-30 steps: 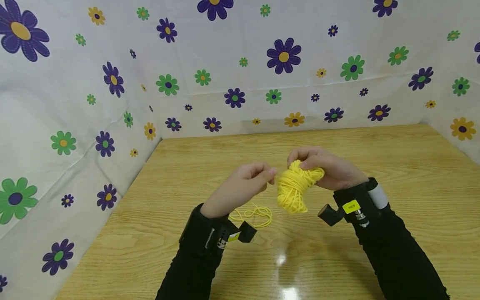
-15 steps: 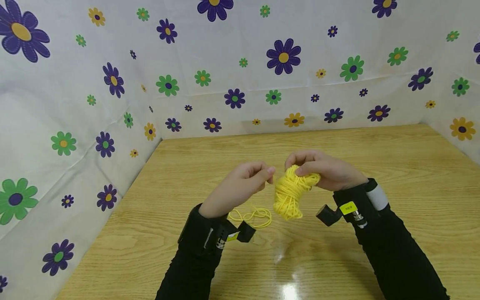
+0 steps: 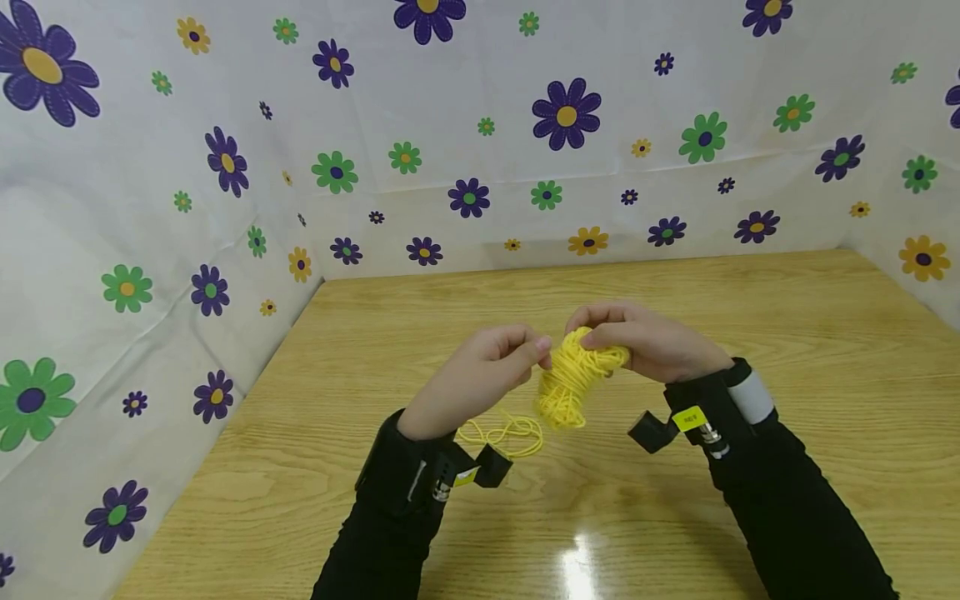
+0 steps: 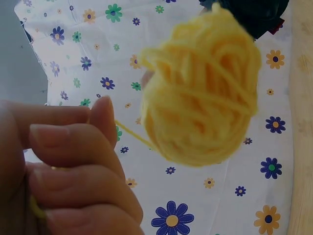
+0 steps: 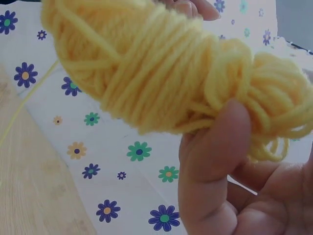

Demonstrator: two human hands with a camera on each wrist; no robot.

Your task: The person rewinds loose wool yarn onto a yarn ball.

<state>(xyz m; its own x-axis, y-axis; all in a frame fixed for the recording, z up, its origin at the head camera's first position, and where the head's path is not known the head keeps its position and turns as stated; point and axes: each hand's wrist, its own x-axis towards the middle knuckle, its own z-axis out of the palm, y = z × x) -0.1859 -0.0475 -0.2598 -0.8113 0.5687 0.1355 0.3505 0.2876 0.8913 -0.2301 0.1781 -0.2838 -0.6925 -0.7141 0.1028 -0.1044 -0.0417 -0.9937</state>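
Note:
A skein of yellow yarn point(image 3: 572, 379) hangs above the table, wound round its middle, with loose loops at one end. My right hand point(image 3: 654, 340) grips it near the looped end, and the right wrist view shows the thumb point(image 5: 227, 132) pressed against the strands. Just to the left, my left hand point(image 3: 483, 375) pinches a strand between thumb and forefinger, the other fingers curled in. In the left wrist view that single strand point(image 4: 134, 133) runs straight from the fingertips to the underside of the skein point(image 4: 200, 98). Loose yarn point(image 3: 521, 432) lies in loops on the table below the left hand.
The wood-grain table point(image 3: 300, 483) stretches out beneath both hands. A white cloth point(image 3: 442, 100) printed with flowers stands along its back and left side. Each wrist carries a black strap with a small camera block, such as the right camera block point(image 3: 651, 432).
My right hand has brought the skein left, closer to my left hand. The skein dipped slightly, then rose again. The left hand has stayed almost in place.

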